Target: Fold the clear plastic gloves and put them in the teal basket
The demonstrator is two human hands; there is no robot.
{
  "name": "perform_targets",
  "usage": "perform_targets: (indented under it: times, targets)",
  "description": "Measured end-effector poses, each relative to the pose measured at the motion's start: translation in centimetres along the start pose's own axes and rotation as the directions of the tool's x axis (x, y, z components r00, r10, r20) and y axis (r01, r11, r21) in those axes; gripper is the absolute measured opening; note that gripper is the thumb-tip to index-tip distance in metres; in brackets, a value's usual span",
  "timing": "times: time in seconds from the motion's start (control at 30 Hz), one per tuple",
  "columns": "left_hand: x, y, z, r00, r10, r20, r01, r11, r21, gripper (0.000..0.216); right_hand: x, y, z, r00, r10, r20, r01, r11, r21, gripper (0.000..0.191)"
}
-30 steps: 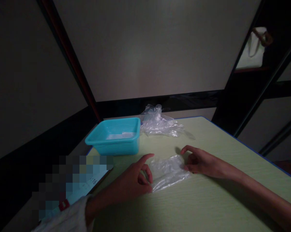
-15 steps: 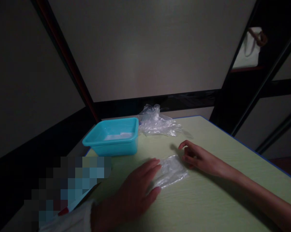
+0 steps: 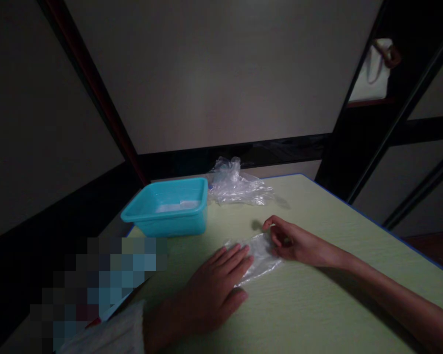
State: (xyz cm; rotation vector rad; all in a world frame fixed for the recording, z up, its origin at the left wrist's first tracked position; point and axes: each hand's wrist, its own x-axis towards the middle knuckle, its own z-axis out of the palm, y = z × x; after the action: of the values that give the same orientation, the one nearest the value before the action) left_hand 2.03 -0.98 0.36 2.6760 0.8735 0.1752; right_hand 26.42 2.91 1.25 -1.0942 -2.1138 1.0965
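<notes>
A small clear plastic bag (image 3: 263, 255) lies flat on the pale green table. My left hand (image 3: 217, 280) rests palm down over its left part, fingers stretched out and the thumb apart. At the bag's right end is my right hand (image 3: 295, 241), with the index finger arched above the upper edge and the thumb low against the plastic. The other right fingers are loosely curled, and a gap shows between index finger and thumb. Part of the bag is covered by both hands.
A turquoise plastic basin (image 3: 170, 228) with flat whitish pieces inside stands at the left edge of the table (image 3: 317, 305). Beside it lies a crumpled heap of clear plastic (image 3: 239, 189). Cabinet panels rise behind; a white bag (image 3: 372, 76) sits on a shelf at right.
My left hand has flattened further onto the plastic bag, its fingers reaching a little more to the right. My right hand has shifted slightly left, over the bag's right end.
</notes>
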Motion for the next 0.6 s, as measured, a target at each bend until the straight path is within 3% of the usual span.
perform_targets:
  times: [0.23, 0.6]
  targets:
    - [0.13, 0.14, -0.15, 0.998, -0.030, 0.059, 0.025, 0.996, 0.082, 0.055, 0.11, 0.00, 0.11, 0.997, -0.059, 0.043, 0.058, 0.998, 0.022, 0.032]
    - [0.09, -0.04, 0.12, 1.000, -0.003, 0.019, 0.001, 0.996, 0.088, 0.056, 0.01, -0.29, 0.13, 0.998, -0.032, 0.060, 0.036, 0.997, -0.063, 0.029]
